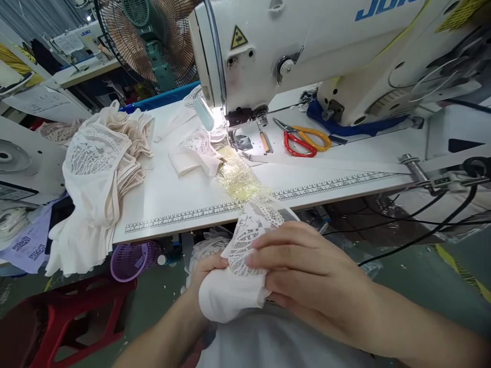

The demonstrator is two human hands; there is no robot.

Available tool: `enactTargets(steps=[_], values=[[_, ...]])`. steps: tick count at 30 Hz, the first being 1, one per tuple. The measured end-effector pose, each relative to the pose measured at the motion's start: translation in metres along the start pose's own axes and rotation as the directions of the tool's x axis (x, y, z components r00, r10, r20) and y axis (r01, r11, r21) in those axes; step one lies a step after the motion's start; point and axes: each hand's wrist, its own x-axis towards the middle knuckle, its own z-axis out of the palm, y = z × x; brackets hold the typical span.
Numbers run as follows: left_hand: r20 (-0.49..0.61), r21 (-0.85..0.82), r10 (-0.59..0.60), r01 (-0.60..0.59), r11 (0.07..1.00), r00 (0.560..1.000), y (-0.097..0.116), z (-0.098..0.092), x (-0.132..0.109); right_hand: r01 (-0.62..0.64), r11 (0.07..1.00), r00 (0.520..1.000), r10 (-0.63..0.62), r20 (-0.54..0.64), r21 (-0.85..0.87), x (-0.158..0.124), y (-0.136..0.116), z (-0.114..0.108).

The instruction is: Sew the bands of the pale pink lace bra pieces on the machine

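Note:
A white lace bra cup (251, 237) hangs between my hands, off the table's front edge. My left hand (205, 276) is closed on its left side, thumb on top near the seam where lace meets smooth fabric; the other fingers are hidden beneath. My right hand (307, 273) grips the cup's right side, its fingers lying over the lace and the thumb out of sight. Another lace piece (199, 153) rests by the needle of the sewing machine (261, 61), at the left of a shiny yellowish strip (240, 176).
Stacked lace cups (95, 153) overhang the table (184, 199) at left. Scissors (307, 140) with red and orange handles and a small wooden-handled tool (264, 140) lie right of the needle. A fan (153, 46) stands behind. Below are a purple basket (134, 260) and red stool (76, 317).

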Motion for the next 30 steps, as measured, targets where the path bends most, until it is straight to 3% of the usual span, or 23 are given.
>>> enactTargets(steps=[3, 5, 7, 9, 11, 12, 14, 16, 23, 27, 30], values=[[0.126, -0.183, -0.232, 0.253, 0.95, 0.965, 0.001, -0.007, 0.003, -0.066, 0.981, 0.997, 0.057, 0.053, 0.182, 0.005, -0.001, -0.007], [0.07, -0.135, -0.247, 0.255, 0.958, 0.966, 0.008, -0.014, 0.002, -0.141, 0.962, 0.989, 0.129, 0.068, 0.233, 0.006, -0.003, -0.011], [-0.066, 0.097, -0.098, 0.104, 0.99, 0.993, 0.022, -0.02, -0.003, -0.196, 0.947, 0.98, 0.184, 0.07, 0.255, 0.006, -0.006, -0.012], [-0.072, 0.444, 0.231, -0.176, 0.878, 0.97, 0.041, -0.021, -0.013, -0.236, 0.934, 0.972, 0.225, 0.073, 0.267, 0.006, -0.006, -0.01], [0.141, 0.633, 0.496, -0.463, 0.62, 0.857, 0.06, -0.015, -0.022, -0.259, 0.924, 0.966, 0.253, 0.057, 0.282, 0.006, -0.005, -0.004], [0.232, 0.673, 0.554, -0.543, 0.502, 0.8, 0.067, -0.01, -0.025, -0.264, 0.92, 0.964, 0.264, 0.041, 0.291, 0.005, -0.005, -0.001], [0.32, 0.714, 0.581, -0.593, 0.372, 0.749, 0.075, 0.001, -0.026, -0.273, 0.911, 0.958, 0.288, -0.001, 0.309, 0.004, -0.003, 0.007], [0.319, 0.722, 0.576, -0.587, 0.367, 0.753, 0.076, 0.009, -0.023, -0.296, 0.899, 0.946, 0.322, -0.028, 0.323, 0.002, -0.001, 0.012], [0.258, 0.659, 0.504, -0.531, 0.533, 0.825, 0.066, 0.011, -0.011, -0.353, 0.862, 0.924, 0.383, -0.012, 0.363, -0.001, 0.005, 0.014], [0.247, 0.648, 0.509, -0.531, 0.546, 0.824, 0.066, 0.012, -0.009, -0.359, 0.854, 0.919, 0.393, -0.015, 0.377, -0.001, 0.008, 0.013], [0.262, 0.678, 0.533, -0.546, 0.491, 0.804, 0.067, 0.013, -0.006, -0.345, 0.862, 0.925, 0.38, -0.022, 0.37, 0.0, 0.011, 0.014]])
